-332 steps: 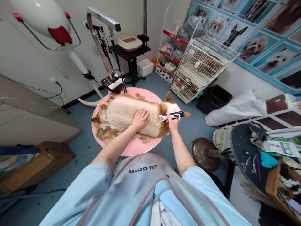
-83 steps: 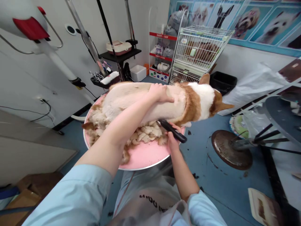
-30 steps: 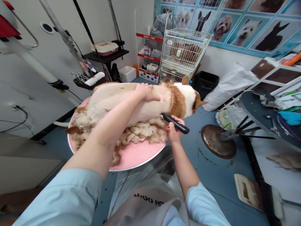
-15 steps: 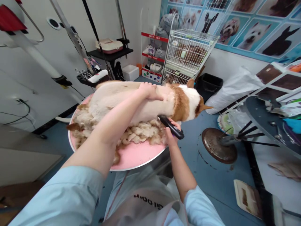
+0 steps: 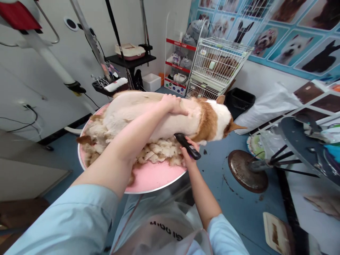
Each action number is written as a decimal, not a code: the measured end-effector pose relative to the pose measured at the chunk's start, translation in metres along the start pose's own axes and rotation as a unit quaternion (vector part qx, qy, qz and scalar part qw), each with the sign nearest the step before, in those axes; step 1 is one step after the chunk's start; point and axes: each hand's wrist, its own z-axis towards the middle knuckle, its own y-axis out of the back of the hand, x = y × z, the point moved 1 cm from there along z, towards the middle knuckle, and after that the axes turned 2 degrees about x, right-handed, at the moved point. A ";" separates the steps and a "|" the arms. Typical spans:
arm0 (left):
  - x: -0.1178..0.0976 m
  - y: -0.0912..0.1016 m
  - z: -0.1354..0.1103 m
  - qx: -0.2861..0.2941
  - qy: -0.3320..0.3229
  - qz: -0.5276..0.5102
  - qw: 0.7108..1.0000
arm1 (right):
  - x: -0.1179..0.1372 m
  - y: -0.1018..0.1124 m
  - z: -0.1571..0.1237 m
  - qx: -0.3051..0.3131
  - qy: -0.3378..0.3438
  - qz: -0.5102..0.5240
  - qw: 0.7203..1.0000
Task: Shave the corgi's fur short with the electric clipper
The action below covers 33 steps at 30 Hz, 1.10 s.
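Observation:
A brown-and-white dog [image 5: 148, 97] with pointed ears lies on a round pink table [image 5: 154, 175], its head to the right. Its back is shorn close, while brown fur remains around the neck. My left hand [image 5: 174, 103] rests across its back behind the shoulders, thumb stretched apart and fingers over the far side. Black hair clippers [image 5: 188, 147] are in my right hand [image 5: 190, 156], fingers wrapped round the body. The clipper head touches the dog's near flank, by the edge of the cut fur [image 5: 156, 151]. That fur lies heaped along the dog's near side.
A tool tray with scissors [image 5: 99, 82] stands behind the table at the left. Stacked wire cages [image 5: 220, 65] are at the back. To the right are a black bin [image 5: 241, 99], a white sack [image 5: 268, 104] and a dark round table [image 5: 302, 141] on a rusty base [image 5: 247, 170].
The clippers and my right hand have shifted slightly left along the dog's flank. My left hand keeps its place on the back. The whole view has moved a little.

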 end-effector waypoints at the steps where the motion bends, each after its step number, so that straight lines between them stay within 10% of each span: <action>1: 0.000 0.002 -0.002 0.001 0.002 -0.004 1.000 | -0.002 -0.002 0.001 0.025 0.001 -0.013 1.000; 9: -0.007 0.018 -0.017 0.026 0.003 -0.021 0.999 | 0.004 0.002 -0.010 -0.006 0.014 0.047 0.999; 16: -0.005 0.015 -0.017 0.013 0.005 -0.012 1.000 | -0.004 -0.010 -0.009 0.098 -0.026 -0.018 0.995; 22: -0.005 0.016 -0.018 0.011 0.002 -0.015 1.000 | -0.006 -0.020 -0.016 0.040 0.027 0.004 0.999; 27: -0.003 0.013 -0.013 -0.001 -0.004 -0.026 1.000 | -0.007 -0.028 -0.012 0.144 0.023 -0.069 0.987; 33: -0.005 0.015 -0.020 0.004 0.001 -0.026 1.000 | -0.006 -0.033 -0.018 0.073 0.034 0.001 0.997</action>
